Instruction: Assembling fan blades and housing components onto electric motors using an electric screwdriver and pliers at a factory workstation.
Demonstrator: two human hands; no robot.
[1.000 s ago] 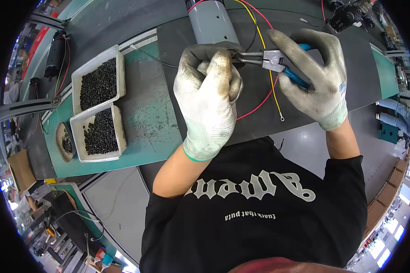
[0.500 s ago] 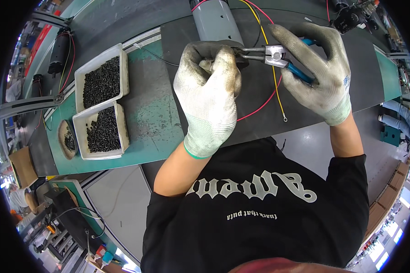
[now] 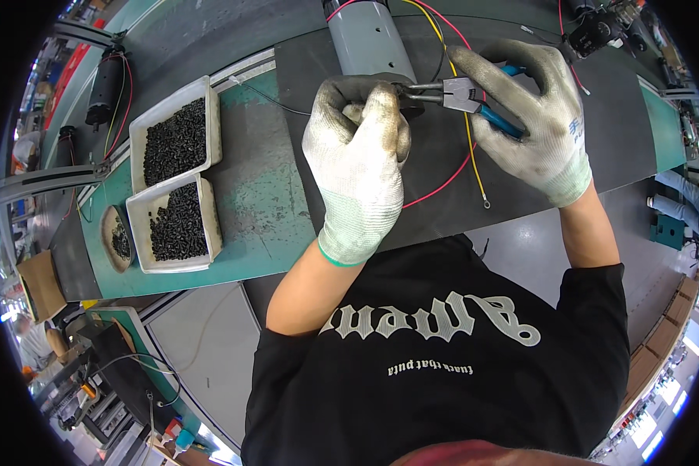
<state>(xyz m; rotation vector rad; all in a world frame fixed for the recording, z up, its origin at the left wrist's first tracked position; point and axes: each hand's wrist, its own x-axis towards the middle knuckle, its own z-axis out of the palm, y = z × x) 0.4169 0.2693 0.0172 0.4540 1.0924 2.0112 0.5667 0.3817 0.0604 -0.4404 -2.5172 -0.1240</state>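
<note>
Gloved right hand (image 3: 534, 128) grips blue-handled pliers (image 3: 460, 95); left hand (image 3: 359, 155) is curled closed at their far end, contents hidden. Pliers slipping could pinch it.

Workshop: pliers (image 3: 460, 94), workbench (image 3: 260, 167), parts bins (image 3: 213, 128)

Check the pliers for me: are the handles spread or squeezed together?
Spread: the pliers show their blue handles standing apart in the right hand, not pressed together.
</note>
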